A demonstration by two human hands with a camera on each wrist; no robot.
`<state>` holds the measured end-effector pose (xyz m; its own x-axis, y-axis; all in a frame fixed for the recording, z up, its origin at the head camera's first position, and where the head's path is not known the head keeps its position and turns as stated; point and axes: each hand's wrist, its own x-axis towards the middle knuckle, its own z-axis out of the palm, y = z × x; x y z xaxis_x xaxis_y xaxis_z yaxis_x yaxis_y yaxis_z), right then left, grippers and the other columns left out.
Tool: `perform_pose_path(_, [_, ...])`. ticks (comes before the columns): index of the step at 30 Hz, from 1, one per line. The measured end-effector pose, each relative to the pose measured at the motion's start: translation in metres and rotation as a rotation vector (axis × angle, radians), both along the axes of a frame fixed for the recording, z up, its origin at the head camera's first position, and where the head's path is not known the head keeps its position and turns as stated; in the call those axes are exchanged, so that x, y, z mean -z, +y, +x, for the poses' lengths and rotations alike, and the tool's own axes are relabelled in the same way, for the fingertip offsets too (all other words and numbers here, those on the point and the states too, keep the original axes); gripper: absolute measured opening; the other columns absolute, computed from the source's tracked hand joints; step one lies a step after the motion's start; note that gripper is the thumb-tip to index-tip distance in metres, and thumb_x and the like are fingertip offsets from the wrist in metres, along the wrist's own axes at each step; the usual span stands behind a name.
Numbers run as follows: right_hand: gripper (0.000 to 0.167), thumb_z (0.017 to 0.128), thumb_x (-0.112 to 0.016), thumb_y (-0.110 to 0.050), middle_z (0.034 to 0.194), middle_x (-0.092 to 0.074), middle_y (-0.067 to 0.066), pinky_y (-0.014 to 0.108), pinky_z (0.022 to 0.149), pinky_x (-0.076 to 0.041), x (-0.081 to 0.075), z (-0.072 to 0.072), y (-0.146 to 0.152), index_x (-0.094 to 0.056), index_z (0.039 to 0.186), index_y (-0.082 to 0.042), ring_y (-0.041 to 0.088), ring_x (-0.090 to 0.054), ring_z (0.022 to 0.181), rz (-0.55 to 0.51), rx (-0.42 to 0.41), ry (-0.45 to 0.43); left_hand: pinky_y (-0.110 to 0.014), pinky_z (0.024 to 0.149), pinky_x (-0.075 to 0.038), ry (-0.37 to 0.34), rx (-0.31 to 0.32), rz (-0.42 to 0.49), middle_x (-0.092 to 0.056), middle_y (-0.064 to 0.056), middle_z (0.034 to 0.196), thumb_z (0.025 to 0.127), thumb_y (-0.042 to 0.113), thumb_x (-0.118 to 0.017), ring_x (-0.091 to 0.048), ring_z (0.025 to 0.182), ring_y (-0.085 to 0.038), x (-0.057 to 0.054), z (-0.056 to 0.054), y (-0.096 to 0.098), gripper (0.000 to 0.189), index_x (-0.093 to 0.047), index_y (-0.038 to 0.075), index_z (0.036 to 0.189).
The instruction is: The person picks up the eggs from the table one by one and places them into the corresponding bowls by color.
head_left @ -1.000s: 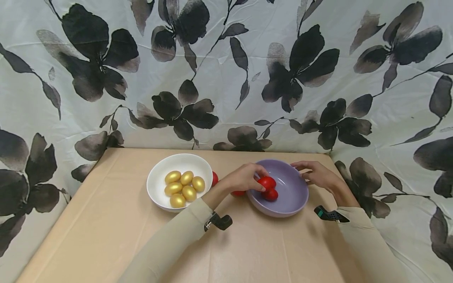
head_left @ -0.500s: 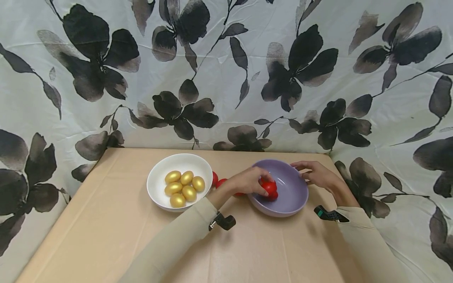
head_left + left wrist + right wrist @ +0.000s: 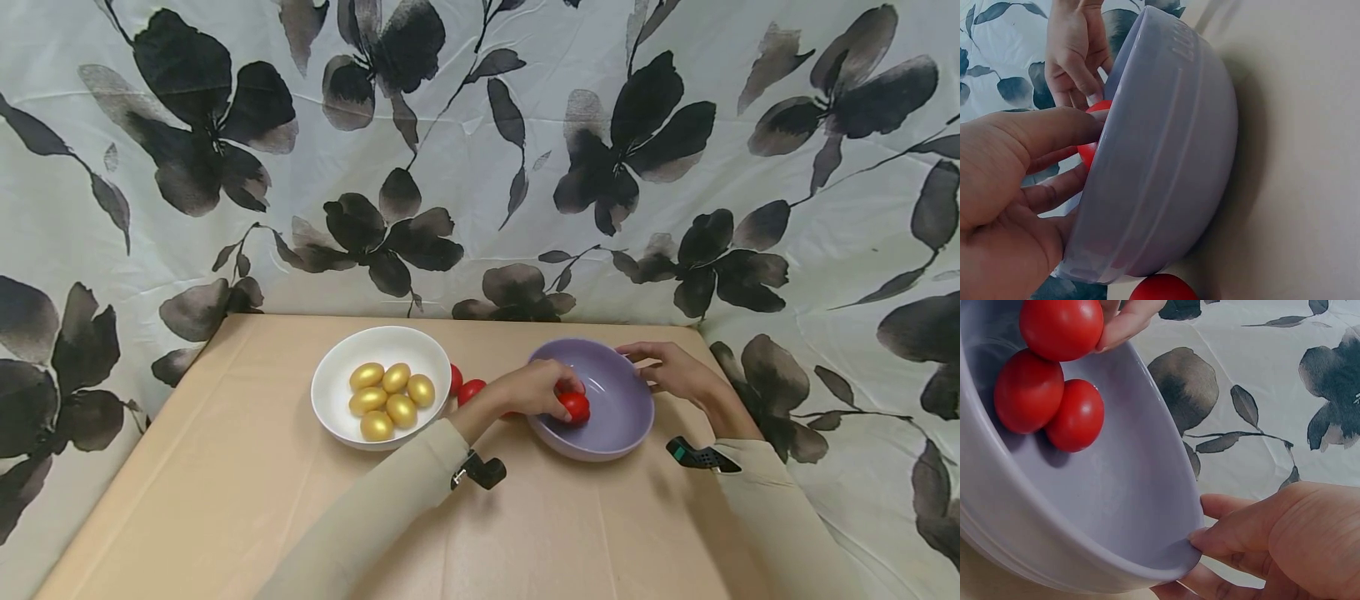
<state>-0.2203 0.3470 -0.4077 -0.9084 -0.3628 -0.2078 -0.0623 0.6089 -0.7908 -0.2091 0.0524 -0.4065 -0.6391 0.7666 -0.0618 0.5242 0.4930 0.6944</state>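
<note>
Red egg in left hand, within purple bowl.
Left hand reaches over the left rim, fingers bent downward — clamped on the egg, just beside two other red eggs. Right hand pinches the opposite rim, forearm angled inward.

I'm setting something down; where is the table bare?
The table is bare left of the white bowl and between the sleeves, in front of the purple bowl. It's crowded between the bowls, where red eggs lie and the left arm crosses, and right of the purple bowl, by the right hand.
</note>
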Motion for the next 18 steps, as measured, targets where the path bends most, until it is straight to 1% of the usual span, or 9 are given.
perform_pose_path(3, [0.050, 0.096, -0.048, 0.007, 0.140, -0.052, 0.032, 0.053, 0.087, -0.058, 0.0002, -0.0002, -0.0002, -0.051, 0.146, 0.000, 0.048, -0.056, 0.124, 0.004, -0.002, 0.001, -0.016, 0.089, -0.048, 0.004, 0.001, -0.006, -0.072, 0.002, 0.110, 0.085, 0.010, -0.082, -0.061, 0.097, -0.009, 0.0003, -0.0001, 0.0021, 0.038, -0.071, 0.009, 0.121])
perform_pose_path(6, [0.050, 0.096, -0.048, 0.007, 0.139, -0.053, 0.030, 0.053, 0.087, -0.058, 0.0001, -0.0006, -0.0006, -0.053, 0.145, -0.002, 0.047, -0.056, 0.123, 0.004, 0.016, -0.006, -0.016, 0.089, -0.049, 0.006, -0.001, -0.013, -0.072, 0.000, 0.111, 0.084, 0.010, -0.082, -0.061, 0.099, -0.011, 0.0010, -0.0004, 0.0035, 0.039, -0.071, 0.008, 0.121])
perform_pose_path(9, [0.050, 0.096, -0.048, 0.007, 0.139, -0.053, 0.031, 0.053, 0.087, -0.058, -0.0002, -0.0005, -0.0007, -0.051, 0.146, -0.001, 0.047, -0.056, 0.123, 0.002, 0.003, -0.001, -0.017, 0.090, -0.049, 0.015, -0.006, -0.036, -0.071, 0.000, 0.112, 0.084, 0.011, -0.083, -0.060, 0.102, -0.012, 0.0015, -0.0005, 0.0048, 0.039, -0.071, 0.009, 0.121])
perform_pose_path(18, [0.051, 0.096, -0.048, 0.007, 0.141, -0.052, 0.030, 0.053, 0.088, -0.058, -0.0002, -0.0012, 0.0006, -0.051, 0.147, -0.002, 0.046, -0.056, 0.124, -0.001, 0.014, -0.007, -0.019, 0.092, -0.048, 0.073, -0.020, -0.123, -0.068, 0.001, 0.119, 0.084, 0.016, -0.084, -0.057, 0.108, -0.012, 0.0035, -0.0009, 0.0102, 0.044, -0.070, 0.013, 0.125])
